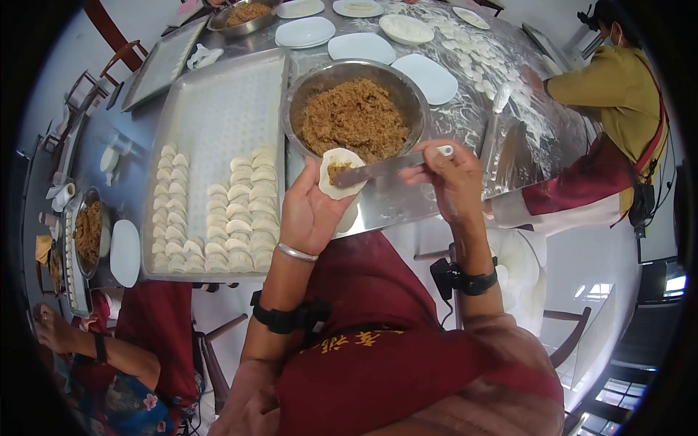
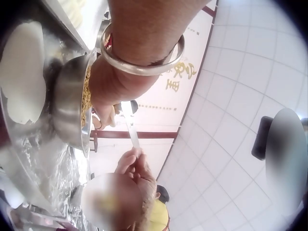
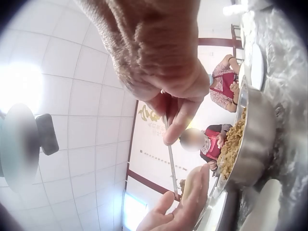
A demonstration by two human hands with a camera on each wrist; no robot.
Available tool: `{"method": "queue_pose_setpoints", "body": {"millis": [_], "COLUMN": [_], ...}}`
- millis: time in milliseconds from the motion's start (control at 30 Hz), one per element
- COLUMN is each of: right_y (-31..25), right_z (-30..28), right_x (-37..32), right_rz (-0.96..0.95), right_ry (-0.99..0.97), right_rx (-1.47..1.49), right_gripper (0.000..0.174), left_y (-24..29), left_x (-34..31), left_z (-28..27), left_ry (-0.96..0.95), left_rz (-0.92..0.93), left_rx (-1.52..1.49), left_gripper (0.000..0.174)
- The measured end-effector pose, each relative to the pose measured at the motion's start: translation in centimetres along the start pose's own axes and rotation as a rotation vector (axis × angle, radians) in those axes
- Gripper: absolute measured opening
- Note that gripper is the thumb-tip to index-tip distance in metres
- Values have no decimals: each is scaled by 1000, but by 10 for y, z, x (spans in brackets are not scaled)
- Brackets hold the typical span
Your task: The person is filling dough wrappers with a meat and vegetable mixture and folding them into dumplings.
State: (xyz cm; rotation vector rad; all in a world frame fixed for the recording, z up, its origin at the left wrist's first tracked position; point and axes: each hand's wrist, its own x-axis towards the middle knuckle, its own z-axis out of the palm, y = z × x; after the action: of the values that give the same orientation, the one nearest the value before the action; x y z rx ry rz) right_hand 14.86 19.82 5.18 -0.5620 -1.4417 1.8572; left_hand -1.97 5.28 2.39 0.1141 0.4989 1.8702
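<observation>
A left hand (image 1: 309, 214) cups a wrapper (image 1: 342, 174) just in front of a bowl (image 1: 354, 64) of filling. The right hand (image 1: 451, 182) pinches a spatula (image 1: 385, 168), blade on the wrapper. Dumplings (image 1: 218, 218) line a tray (image 1: 218, 109) alongside.

The left hand (image 1: 309, 211) cradles a dumpling wrapper (image 1: 340, 173); the right hand (image 1: 451, 178) presses a spatula (image 1: 385, 168) into it.
</observation>
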Motion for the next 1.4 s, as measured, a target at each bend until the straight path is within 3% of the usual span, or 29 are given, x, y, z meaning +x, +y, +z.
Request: {"method": "queue_pose_setpoints", "body": {"millis": [300,500,600,700,833,933,1033,1133,1400], "right_y": [25,9,6,5,40,60,39,20,24], "right_z": [-2,14,7,4,-1,-3,17,34,54], "right_x": [12,5,3,5,14,16,-3,-22,-25], "right_rz": [73,98,-48,-215,-419,-564,-632,-719,-753], "right_ry": [41,109,206,309,154,-15,-53,-291,-260], "right_rx": [-27,-100,-69,-239,-839,-1113,-1150,-1069,-910], "right_gripper": [25,25,23,15,11,24,44,61,73], "left_y": [-4,-5,-4,-1,0,0,4,4,1], "left_x": [-22,-20,-20,-23,-26,-31,-38,-42,-56], "left_z": [0,-11,-22,-27,-23,-16,-10,-3,9], "left_ry": [24,34,49,60,20,31,9,-8,-130], "left_rz": [-35,4,31,41,30,32,26,13,25], "left_rx": [62,24,-13,-36,-28,-21,-11,-18,233], "left_gripper": [50,51,51,51,44,42,41,42,53]}}
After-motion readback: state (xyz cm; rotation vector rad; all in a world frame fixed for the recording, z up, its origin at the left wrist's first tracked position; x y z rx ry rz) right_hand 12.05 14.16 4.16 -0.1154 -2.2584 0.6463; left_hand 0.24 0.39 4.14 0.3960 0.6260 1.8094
